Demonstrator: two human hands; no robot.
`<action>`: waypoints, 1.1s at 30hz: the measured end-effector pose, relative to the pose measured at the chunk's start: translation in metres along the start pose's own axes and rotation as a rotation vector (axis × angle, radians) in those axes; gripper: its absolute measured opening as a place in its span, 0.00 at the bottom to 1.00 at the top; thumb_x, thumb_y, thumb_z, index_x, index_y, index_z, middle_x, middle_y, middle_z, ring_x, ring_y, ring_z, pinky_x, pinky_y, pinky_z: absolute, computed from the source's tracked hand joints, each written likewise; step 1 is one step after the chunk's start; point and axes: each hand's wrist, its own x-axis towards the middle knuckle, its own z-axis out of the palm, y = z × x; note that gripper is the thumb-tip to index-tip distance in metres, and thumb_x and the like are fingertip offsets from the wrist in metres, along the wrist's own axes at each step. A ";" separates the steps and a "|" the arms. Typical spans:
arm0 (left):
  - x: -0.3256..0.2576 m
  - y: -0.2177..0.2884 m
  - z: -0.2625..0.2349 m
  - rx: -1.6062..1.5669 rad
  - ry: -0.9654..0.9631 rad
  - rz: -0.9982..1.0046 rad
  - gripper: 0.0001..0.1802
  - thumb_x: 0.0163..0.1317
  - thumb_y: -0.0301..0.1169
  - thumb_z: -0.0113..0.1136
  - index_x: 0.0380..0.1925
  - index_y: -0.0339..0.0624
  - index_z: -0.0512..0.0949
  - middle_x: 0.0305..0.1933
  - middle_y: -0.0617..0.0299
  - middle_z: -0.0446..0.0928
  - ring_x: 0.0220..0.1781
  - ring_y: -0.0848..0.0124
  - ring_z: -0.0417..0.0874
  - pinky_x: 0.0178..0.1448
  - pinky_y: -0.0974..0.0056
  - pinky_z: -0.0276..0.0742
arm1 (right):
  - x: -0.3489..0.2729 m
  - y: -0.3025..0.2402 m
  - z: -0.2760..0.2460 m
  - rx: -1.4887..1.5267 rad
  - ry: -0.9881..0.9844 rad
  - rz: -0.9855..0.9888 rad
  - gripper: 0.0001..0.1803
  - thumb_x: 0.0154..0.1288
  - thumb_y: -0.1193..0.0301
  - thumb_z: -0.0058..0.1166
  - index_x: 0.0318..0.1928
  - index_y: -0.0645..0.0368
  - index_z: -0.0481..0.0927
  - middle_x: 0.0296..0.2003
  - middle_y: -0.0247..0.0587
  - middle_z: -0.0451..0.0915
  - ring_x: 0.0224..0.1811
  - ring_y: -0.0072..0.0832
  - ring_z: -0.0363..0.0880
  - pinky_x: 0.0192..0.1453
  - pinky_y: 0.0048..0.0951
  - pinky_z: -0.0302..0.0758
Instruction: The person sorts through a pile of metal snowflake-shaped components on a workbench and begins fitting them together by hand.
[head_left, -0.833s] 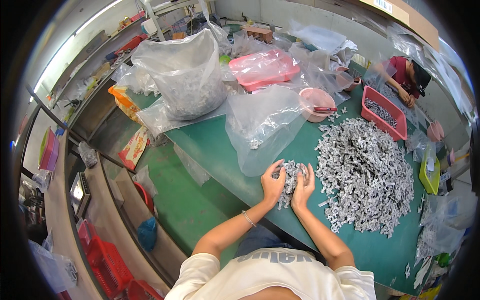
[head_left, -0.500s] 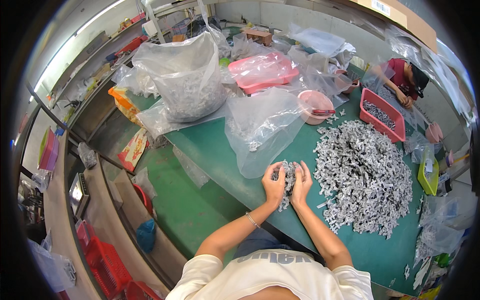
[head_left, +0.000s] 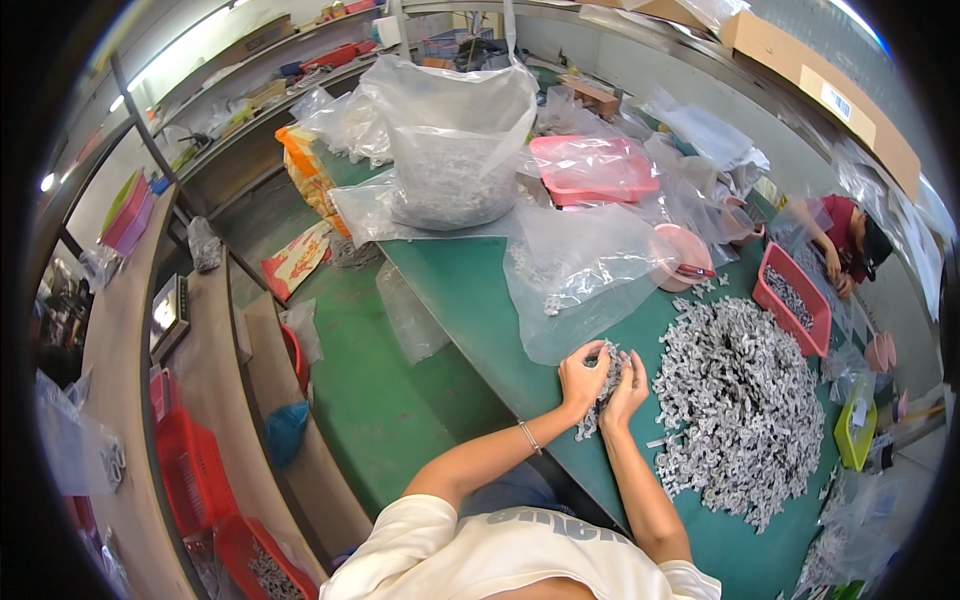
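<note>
Near the front edge of the green table (head_left: pixel 447 300), my left hand (head_left: pixel 580 383) and my right hand (head_left: pixel 625 396) are cupped toward each other. Between them they hold a clump of small grey metal parts (head_left: pixel 590 424), some of it showing below the palms and above the thumbs. My curled fingers hide the rest. Just right of my right hand is a large heap of the same grey parts (head_left: pixel 740 405). Beyond my fingertips lies a clear plastic bag (head_left: pixel 570 290) with a few parts showing through it.
A big clear bag of parts (head_left: pixel 450 170) stands at the far left of the table. Behind the heap are a pink basket (head_left: pixel 793 298), a pink bowl (head_left: pixel 680 255) and a pink tray (head_left: pixel 595 170). Another person (head_left: pixel 845 240) works at far right. Red baskets (head_left: pixel 195 470) sit by the left shelves.
The whole view has shifted, so the table and its things sit farther right in the picture. Both hands stay cupped around the grey parts, with the fingers slightly rearranged.
</note>
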 end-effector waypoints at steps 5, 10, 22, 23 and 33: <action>0.002 -0.019 0.001 -0.279 0.050 -0.036 0.11 0.58 0.26 0.54 0.37 0.27 0.76 0.33 0.54 0.80 0.35 0.73 0.79 0.42 0.70 0.74 | -0.005 -0.007 0.004 -0.028 -0.080 -0.060 0.18 0.62 0.77 0.43 0.52 0.72 0.68 0.47 0.52 0.74 0.48 0.31 0.73 0.53 0.28 0.70; 0.009 -0.017 0.001 -0.441 0.067 -0.155 0.11 0.58 0.26 0.54 0.34 0.26 0.77 0.30 0.56 0.79 0.32 0.75 0.79 0.38 0.72 0.74 | 0.002 -0.015 0.015 -0.174 -0.148 -0.160 0.15 0.62 0.80 0.45 0.49 0.71 0.71 0.46 0.48 0.75 0.48 0.28 0.73 0.52 0.24 0.69; 0.016 -0.014 -0.013 -0.919 0.042 -0.509 0.10 0.56 0.31 0.49 0.25 0.35 0.75 0.26 0.59 0.75 0.25 0.72 0.76 0.29 0.67 0.74 | -0.018 -0.054 0.054 -0.488 -0.288 -0.509 0.09 0.54 0.78 0.49 0.36 0.65 0.79 0.34 0.46 0.80 0.35 0.34 0.80 0.41 0.29 0.74; 0.016 -0.009 -0.014 -0.922 0.020 -0.549 0.10 0.56 0.32 0.49 0.24 0.38 0.75 0.26 0.60 0.75 0.25 0.73 0.75 0.28 0.67 0.73 | -0.017 -0.053 0.053 -0.550 -0.285 -0.591 0.10 0.56 0.77 0.48 0.37 0.65 0.79 0.34 0.47 0.80 0.35 0.33 0.79 0.41 0.29 0.73; 0.008 0.004 -0.022 -1.149 -0.487 -0.656 0.19 0.59 0.53 0.51 0.27 0.50 0.76 0.28 0.69 0.75 0.29 0.76 0.73 0.33 0.69 0.70 | -0.020 -0.058 0.035 -0.500 -0.374 -0.529 0.12 0.59 0.78 0.45 0.42 0.71 0.75 0.37 0.50 0.79 0.37 0.35 0.78 0.43 0.31 0.74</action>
